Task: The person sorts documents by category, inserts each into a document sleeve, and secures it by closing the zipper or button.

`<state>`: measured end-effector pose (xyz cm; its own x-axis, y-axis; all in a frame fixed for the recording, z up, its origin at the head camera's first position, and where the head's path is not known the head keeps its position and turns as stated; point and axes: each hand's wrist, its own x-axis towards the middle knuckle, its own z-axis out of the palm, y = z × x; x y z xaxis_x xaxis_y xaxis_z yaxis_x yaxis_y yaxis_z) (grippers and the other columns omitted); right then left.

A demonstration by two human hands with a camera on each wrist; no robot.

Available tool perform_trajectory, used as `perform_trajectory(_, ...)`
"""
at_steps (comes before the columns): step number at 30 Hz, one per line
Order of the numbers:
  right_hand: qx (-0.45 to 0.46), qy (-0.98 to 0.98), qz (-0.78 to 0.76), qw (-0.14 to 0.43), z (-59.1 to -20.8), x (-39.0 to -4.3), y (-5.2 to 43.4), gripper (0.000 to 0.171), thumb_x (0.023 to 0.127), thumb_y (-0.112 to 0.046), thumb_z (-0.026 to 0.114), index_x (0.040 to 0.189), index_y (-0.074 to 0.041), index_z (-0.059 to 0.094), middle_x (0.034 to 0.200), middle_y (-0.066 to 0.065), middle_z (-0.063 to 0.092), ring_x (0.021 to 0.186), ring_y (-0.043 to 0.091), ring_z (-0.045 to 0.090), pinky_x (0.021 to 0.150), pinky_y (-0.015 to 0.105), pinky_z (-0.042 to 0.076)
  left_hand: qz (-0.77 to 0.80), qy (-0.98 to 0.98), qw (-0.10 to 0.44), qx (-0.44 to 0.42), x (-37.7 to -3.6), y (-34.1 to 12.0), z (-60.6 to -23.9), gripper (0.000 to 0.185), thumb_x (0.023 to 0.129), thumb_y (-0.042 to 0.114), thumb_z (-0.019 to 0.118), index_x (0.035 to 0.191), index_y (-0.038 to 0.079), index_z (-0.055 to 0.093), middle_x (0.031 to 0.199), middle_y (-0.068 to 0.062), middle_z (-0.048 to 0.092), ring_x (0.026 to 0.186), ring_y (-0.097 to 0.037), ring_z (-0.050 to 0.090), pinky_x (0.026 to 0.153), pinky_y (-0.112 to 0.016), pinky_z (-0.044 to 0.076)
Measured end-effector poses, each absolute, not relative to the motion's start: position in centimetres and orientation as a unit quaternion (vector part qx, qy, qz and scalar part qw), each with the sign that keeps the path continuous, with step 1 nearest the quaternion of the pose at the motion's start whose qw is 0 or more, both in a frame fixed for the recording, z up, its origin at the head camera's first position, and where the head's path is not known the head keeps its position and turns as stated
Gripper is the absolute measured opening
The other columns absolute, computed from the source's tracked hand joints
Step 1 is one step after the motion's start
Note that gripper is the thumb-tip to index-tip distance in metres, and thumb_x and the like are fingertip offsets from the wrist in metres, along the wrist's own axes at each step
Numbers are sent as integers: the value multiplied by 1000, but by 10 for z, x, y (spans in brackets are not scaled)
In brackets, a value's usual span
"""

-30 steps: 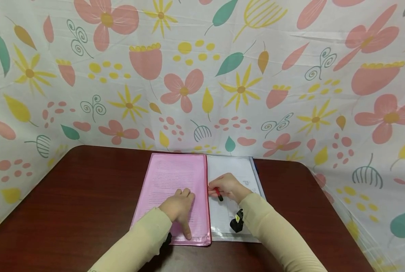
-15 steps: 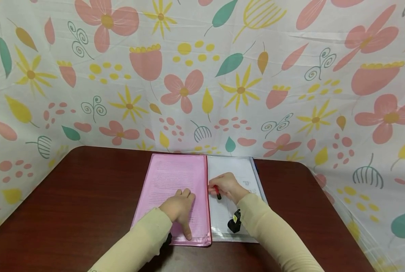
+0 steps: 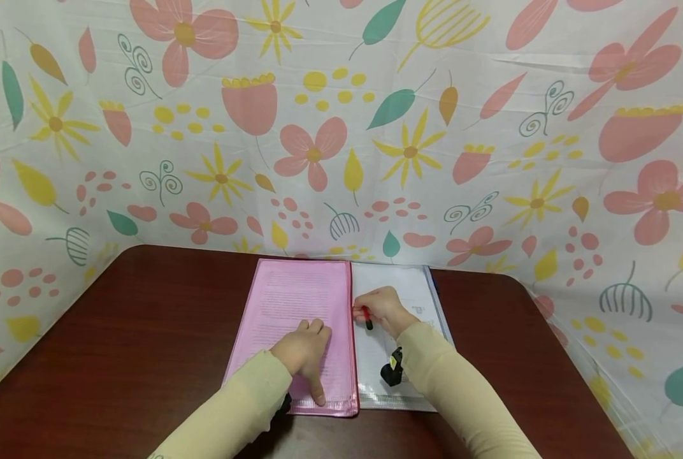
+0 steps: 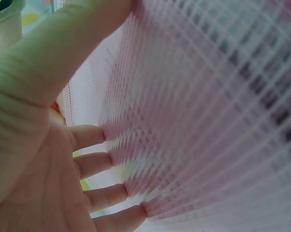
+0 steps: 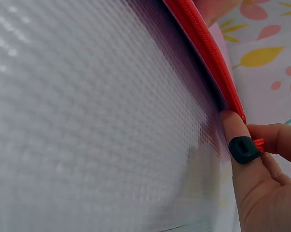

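A pink mesh zip pouch (image 3: 295, 299) lies flat on the dark wooden table (image 3: 146, 331). My left hand (image 3: 304, 350) presses on its near half, thumb pointing toward me. In the left wrist view the fingertips (image 4: 94, 164) lie against the pink mesh (image 4: 208, 121). My right hand (image 3: 383, 307) is at the pouch's right edge and pinches the red and black zipper pull (image 3: 367, 317). The right wrist view shows the red zipper (image 5: 203, 53) and the black tab of the zipper pull (image 5: 243, 149) held between finger and thumb.
A white mesh pouch (image 3: 413, 290) with a blue edge lies under the right hand, beside the pink one. A floral curtain (image 3: 341, 127) closes off the back and both sides of the table. Bare tabletop spreads to the left and right.
My right hand has slid the zipper pull a little farther away from me along the pouch's right edge. The left hand has stayed in place.
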<state>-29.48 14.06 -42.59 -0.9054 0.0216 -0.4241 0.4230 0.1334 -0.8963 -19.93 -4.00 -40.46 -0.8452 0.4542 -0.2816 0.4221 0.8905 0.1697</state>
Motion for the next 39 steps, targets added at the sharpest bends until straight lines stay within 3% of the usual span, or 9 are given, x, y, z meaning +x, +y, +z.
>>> perform_trajectory(17, 168, 740, -639, 130, -425, -308, 136, 21, 80, 8, 61, 100, 16, 59, 62, 10, 64, 54, 12, 64, 57, 26, 57, 47, 959, 158, 230, -200, -41, -405, 124, 32, 54, 90, 136, 6, 41, 132, -9, 45, 116, -25, 43, 99, -38, 46)
perform_trajectory(27, 181, 739, -640, 111, -427, -321, 135, 21, 81, 6, 62, 101, 14, 58, 65, 10, 64, 54, 12, 62, 57, 24, 56, 53, 959, 163, 224, -199, -41, -405, 127, 34, 53, 90, 140, 6, 38, 138, -10, 41, 125, -30, 41, 101, -40, 44)
perform_trajectory(39, 201, 737, -637, 98, -424, -334, 132, 24, 82, 4, 63, 104, 10, 58, 73, 11, 65, 58, 13, 63, 61, 25, 57, 46, 962, 153, 223, -198, -41, -405, 126, 32, 54, 90, 137, 5, 41, 133, -9, 45, 118, -26, 43, 98, -38, 46)
